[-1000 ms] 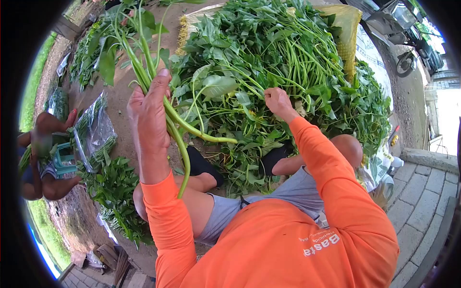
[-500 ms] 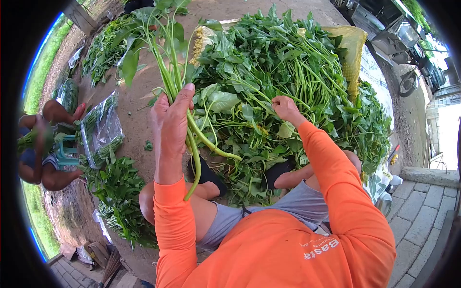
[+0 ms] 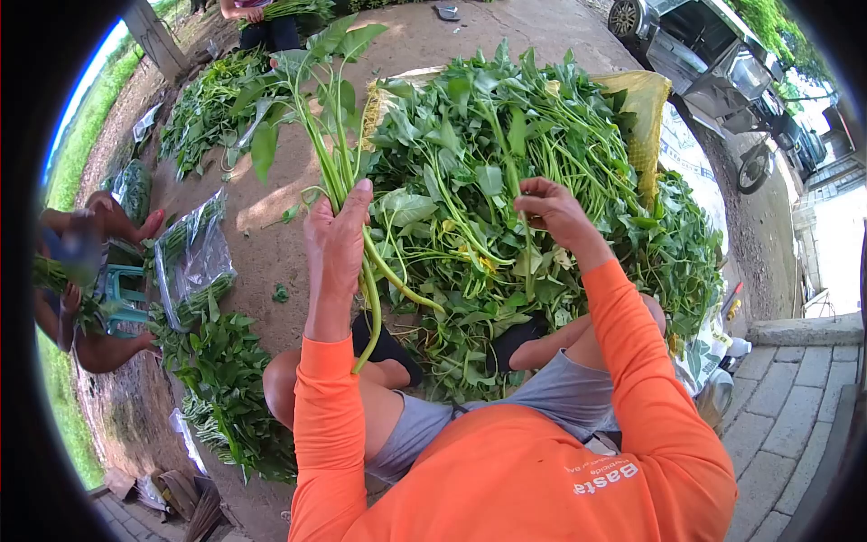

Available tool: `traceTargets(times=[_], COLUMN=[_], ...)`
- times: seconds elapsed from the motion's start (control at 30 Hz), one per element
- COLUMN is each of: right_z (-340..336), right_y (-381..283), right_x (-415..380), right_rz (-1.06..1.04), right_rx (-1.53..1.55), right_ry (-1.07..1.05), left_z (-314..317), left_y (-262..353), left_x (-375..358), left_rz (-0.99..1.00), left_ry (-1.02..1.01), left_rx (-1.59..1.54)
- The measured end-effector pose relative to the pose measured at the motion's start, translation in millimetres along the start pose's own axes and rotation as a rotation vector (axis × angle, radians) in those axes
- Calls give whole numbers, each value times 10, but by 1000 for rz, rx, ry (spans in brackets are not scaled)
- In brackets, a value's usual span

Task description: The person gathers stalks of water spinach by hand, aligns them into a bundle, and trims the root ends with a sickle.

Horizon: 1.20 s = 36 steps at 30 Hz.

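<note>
My left hand (image 3: pixel 338 239) is closed around a small bunch of water spinach stems (image 3: pixel 336 167). Their leaves spread above the fist, and the thick cut ends hang below it toward my knee. In my right hand (image 3: pixel 562 217), thumb and fingers pinch a single water spinach stem (image 3: pixel 511 167), upright with its leafy top above the hand and its lower end hanging down. Behind and under that hand lies a large heap of loose water spinach (image 3: pixel 424 135), with several long stems and a few yellowed leaves showing.
A yellow mesh sack (image 3: pixel 646 135) lies under the heap's far right side. On the left are bundled greens (image 3: pixel 226 388), a clear plastic bag (image 3: pixel 194 262) and a teal stool (image 3: pixel 125 294) beside another person. Farther back, a second person holds greens (image 3: pixel 293 9). A motorcycle (image 3: pixel 754 167) stands far right.
My right hand has drawn a stem out of the heap and lifted it upright. The left hand keeps its bunch, slightly lower in view. The camera view has shifted a little.
</note>
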State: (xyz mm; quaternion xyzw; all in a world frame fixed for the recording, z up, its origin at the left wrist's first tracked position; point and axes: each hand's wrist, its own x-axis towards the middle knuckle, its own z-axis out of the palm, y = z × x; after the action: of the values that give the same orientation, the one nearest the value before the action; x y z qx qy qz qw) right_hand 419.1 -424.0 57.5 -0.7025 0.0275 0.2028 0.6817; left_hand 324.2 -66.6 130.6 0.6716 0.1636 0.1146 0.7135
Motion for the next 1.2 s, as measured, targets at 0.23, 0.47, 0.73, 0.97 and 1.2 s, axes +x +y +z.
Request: traceTargets(times=[0.23,0.47,0.73,0.97,1.2], right_z=[242,523,1206,1590,1325], right_y=[-244,-307,-206,86,-31], right_x=[-628,-961,-964,-986,-754], right_rz=[8,-147,-250,-602,-145], right_rx=[123,72,192,-365,198], right_ry=[95,183,85,283,131], left_z=[103,293,700,713,560], left_y=[15,-40,-282,-562,-336], left_x=[-122,-269,-594,-581,-487], left_rz=[-35,9,-86,-167,-210], left_ry=[-43,-111,-351,-342,-309], left_rx=[68,80,-290,-323,-115])
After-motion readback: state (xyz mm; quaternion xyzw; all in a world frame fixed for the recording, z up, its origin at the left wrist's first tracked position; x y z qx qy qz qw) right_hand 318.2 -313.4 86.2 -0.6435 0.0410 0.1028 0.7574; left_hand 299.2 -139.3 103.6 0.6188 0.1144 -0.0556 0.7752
